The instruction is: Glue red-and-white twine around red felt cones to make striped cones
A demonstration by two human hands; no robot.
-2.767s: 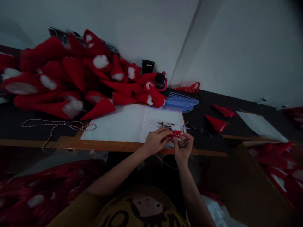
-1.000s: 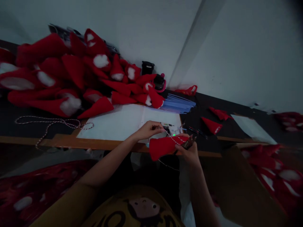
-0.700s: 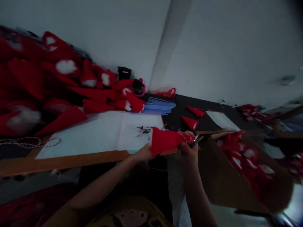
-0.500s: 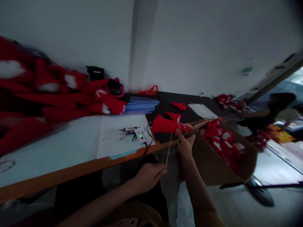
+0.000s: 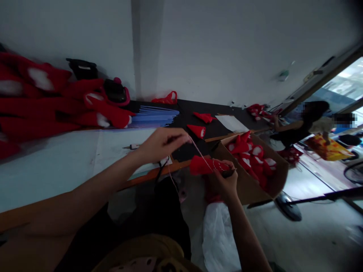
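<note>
My right hand is closed around the narrow end of a red felt cone, whose wide end points left. Turns of red-and-white cord lie round the cone near my right fingers. A small dark object sits by those fingers; its kind is unclear. Above and left of the cone, my left hand pinches the cord and draws it taut. Partly hidden behind my left hand, a glue gun lies on the white sheet. Two red cones rest on the dark tabletop beyond.
Right of my hands stands a cardboard box filled with red-and-white pieces. Red plush items heap up on the left, beside blue strips. A white bag is below. A person works at the far right.
My left hand has risen from below the cone to above it, swinging the cord upward. The cone has dropped below the table edge in my right hand. The view has shifted right.
</note>
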